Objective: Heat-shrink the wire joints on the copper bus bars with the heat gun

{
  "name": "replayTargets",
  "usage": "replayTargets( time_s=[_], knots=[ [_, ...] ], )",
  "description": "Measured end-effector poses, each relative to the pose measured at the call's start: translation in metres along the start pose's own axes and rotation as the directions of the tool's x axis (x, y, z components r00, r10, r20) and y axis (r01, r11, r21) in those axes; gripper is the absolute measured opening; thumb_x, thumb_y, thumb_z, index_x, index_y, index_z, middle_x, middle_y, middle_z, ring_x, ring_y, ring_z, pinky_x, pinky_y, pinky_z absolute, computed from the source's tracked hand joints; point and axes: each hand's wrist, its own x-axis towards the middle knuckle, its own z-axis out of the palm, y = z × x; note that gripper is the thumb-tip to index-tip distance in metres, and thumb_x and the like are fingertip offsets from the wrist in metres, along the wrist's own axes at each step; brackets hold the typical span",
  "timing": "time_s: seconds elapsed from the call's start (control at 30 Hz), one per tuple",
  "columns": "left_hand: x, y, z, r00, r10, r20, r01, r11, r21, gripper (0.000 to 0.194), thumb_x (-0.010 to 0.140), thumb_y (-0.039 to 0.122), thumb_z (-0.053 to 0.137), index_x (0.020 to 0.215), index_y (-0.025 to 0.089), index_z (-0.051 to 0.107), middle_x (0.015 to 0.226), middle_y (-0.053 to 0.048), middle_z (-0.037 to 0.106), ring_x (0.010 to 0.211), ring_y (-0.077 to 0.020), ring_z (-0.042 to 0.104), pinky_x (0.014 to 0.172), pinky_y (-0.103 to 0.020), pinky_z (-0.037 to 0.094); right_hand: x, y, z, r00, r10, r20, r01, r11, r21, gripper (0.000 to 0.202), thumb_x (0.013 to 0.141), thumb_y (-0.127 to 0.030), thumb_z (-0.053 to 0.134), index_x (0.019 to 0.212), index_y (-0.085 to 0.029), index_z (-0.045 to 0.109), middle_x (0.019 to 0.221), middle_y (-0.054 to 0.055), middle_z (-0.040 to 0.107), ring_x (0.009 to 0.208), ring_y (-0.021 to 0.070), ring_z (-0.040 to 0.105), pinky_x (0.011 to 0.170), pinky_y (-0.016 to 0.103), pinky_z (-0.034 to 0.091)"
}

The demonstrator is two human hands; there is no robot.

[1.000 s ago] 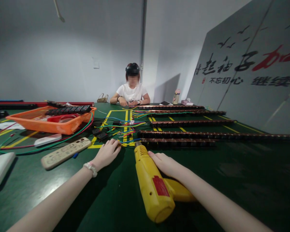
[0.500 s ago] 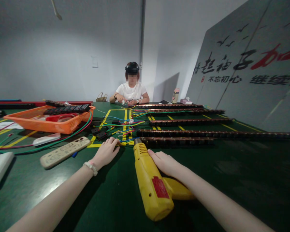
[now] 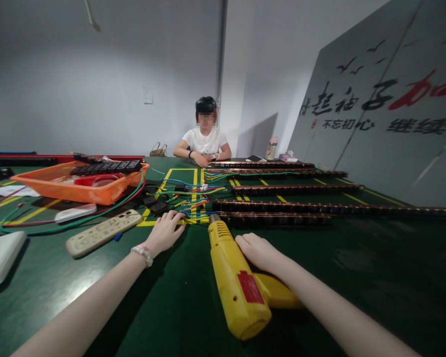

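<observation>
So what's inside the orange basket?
Black segmented strips lie on top, with something red showing below. The front wall of the orange basket hides the bottom, so anything deeper can't be seen.

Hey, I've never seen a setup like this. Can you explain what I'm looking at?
There's no robot: in every picture, a head-worn camera looks forward and down at its wearer's two bare hands. The left hand lies beside thin multicoloured wires, the right hand alongside a yellow plastic heat gun; I can't tell whether either thing is gripped. Also on the green table lie long black strips with copper-coloured edges, an orange plastic basket and a long beige power strip. Another person sits opposite.
</observation>
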Motion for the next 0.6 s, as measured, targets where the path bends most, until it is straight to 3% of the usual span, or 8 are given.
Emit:
replayTargets(
  time_s=[0.23,0.37,0.6],
  knots=[
    [0.0024,-0.003,-0.0018,1.0,0.016,-0.002,-0.016,0.998,-0.056,0.029,0.086,0.04,0.037,0.099,0.022,0.055,0.101,-0.007,0.051,0.095,-0.0229,0.051,0.083,-0.038,0.041,-0.0009,-0.002,-0.0021,0.999,0.045,-0.004,-0.045,0.997,0.058,0.037,0.09,-0.027,0.023,0.085,-0.017,0.058,0.088,0.011,0.061,0.076,0.0211,0.054,0.06,0.028,0.033],
    [0.0042,-0.0038,-0.0033,0.999,-0.023,-0.048,0.018,0.995,-0.101,0.034,0.086,0.046,0.034,0.088,0.022,0.057,0.098,-0.006,0.049,0.092,-0.0219,0.051,0.081,-0.037,0.042,-0.0009,-0.0051,-0.0052,0.994,0.111,-0.02,-0.107,0.985,0.133,0.042,0.091,-0.031,0.02,0.074,-0.018,0.056,0.082,0.008,0.061,0.071,0.0186,0.054,0.057,0.027,0.031],
    [0.0043,-0.0028,-0.0083,1.0,-0.003,-0.024,-0.002,0.981,-0.195,0.028,0.086,0.033,0.033,0.079,0.02,0.057,0.084,-0.004,0.058,0.084,-0.02,0.053,0.074,-0.031,0.04,0.0064,-0.0007,-0.0014,0.988,0.147,-0.049,-0.13,0.957,0.259,0.025,0.085,-0.026,0.032,0.074,-0.02,0.054,0.078,0.001,0.06,0.071,0.0152,0.052,0.055,0.024,0.029]
  ],
)
